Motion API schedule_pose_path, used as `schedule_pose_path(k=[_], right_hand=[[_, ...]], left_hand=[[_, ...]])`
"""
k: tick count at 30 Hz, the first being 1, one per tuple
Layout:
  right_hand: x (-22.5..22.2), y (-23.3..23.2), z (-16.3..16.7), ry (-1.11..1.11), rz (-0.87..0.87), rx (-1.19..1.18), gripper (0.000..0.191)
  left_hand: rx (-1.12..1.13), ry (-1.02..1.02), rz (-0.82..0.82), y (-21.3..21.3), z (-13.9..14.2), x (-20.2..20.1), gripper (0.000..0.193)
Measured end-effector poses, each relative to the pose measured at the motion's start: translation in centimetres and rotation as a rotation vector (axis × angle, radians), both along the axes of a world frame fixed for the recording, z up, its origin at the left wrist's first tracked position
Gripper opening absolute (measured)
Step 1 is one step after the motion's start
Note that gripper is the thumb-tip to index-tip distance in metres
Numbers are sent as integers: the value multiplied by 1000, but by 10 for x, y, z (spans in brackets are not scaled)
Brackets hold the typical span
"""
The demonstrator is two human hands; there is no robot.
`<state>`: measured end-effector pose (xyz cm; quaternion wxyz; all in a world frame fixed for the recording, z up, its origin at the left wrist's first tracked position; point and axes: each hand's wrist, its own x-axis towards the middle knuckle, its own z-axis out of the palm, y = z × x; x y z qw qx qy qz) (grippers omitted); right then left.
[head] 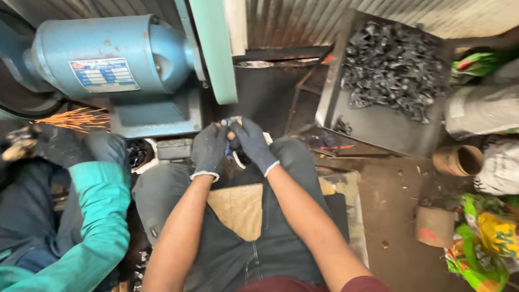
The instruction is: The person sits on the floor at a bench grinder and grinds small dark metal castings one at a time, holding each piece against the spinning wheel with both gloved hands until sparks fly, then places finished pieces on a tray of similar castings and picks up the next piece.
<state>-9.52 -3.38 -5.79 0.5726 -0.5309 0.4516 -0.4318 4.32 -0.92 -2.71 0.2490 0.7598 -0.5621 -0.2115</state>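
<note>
Right in the middle, just past the knees, the left hand [210, 150] and the right hand [254, 145], both in dark gloves, are curled tight around a small metal piece with a pale edge [233, 130], which is mostly hidden, so I cannot tell its shape. It looks hard, stiff and light but maybe sharp, so holding it by both ends with gloves seems wise. Far to the right, a tilted grey metal tray [378, 127] holds a heap of small dark metal parts [392, 67], and a brown cardboard tube [458, 160] lies near it, looking empty inside.
</note>
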Motion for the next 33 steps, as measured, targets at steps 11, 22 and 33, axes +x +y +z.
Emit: schedule_pose_path(k=[11,22,33], right_hand=[[-3,-34,-36,239,-64,12,24],[-34,24,8,232,-326,-403,24],[2,-21,-20,-48,-198,-12,23]], left_hand=[[-50,343,270,-24,-25,-19,37],[41,405,-105,0,42,-36,43],[-76,252,134,-26,8,-21,42]])
